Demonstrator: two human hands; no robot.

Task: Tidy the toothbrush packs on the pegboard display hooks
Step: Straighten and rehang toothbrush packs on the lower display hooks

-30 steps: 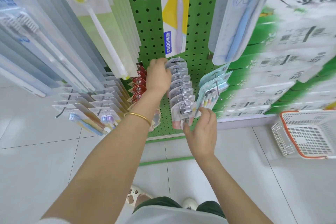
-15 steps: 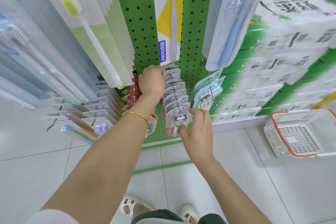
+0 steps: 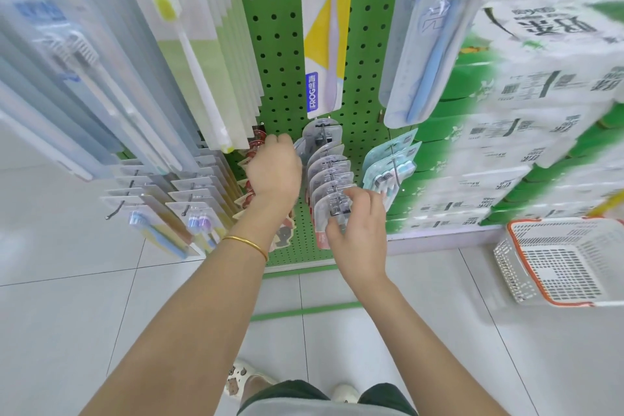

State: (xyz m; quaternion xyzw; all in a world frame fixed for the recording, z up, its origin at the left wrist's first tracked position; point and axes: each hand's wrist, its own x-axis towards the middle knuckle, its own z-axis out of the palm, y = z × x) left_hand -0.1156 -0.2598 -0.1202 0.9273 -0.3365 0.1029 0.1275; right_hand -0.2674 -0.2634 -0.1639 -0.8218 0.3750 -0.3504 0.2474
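The right hand [image 3: 358, 223] is pinching the front toothbrush pack [image 3: 322, 218] on the lower middle hook [image 3: 338, 209]. The left hand [image 3: 273, 172], at the row's back, is hiding its grip. Probably best: sliding packs back evenly.

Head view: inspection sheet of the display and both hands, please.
Surface: green pegboard, upright, hooks loaded.
Job's things: grey pack row fanned along one hook; front pack at its tip.
Clutter: white basket on the floor, right.
Hands: left hand curled at the row's rear, grip hidden; right hand pinches the front pack.
Cables: nothing seen.
Surroundings: stacked paper packs right; pale floor tiles.
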